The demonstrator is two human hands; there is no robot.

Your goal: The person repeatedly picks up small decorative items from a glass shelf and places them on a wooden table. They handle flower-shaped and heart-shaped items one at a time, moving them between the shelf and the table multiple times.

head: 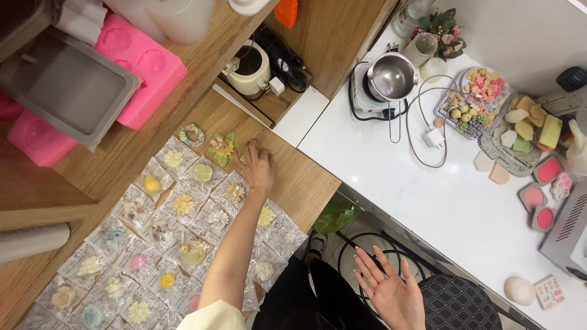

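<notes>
My left hand (257,166) reaches out over the wooden shelf (309,180), fingers curled down on a small pale flower-shaped piece at the far end of the rows. Most of that piece is hidden under my fingers, so I cannot tell whether I am pinching it or only pressing on it. Just beside it on the left lies a green-and-pink flower piece (221,147), and further left a round ring-shaped one (192,134), both unwrapped. My right hand (391,290) hangs free above the stool (455,300), palm up, fingers spread, holding nothing.

My forearm lies across the clear-wrapped flower pieces (183,203) laid in rows on the shelf. I think the risk sits there: if I drag the arm or sleeve back low, it could sweep the slick packets out of line or push those nearest the shelf's edge off it. A hard squeeze might also crush the little petals under my fingers. The pink silicone mould (142,64) stands well apart from my reach.
</notes>
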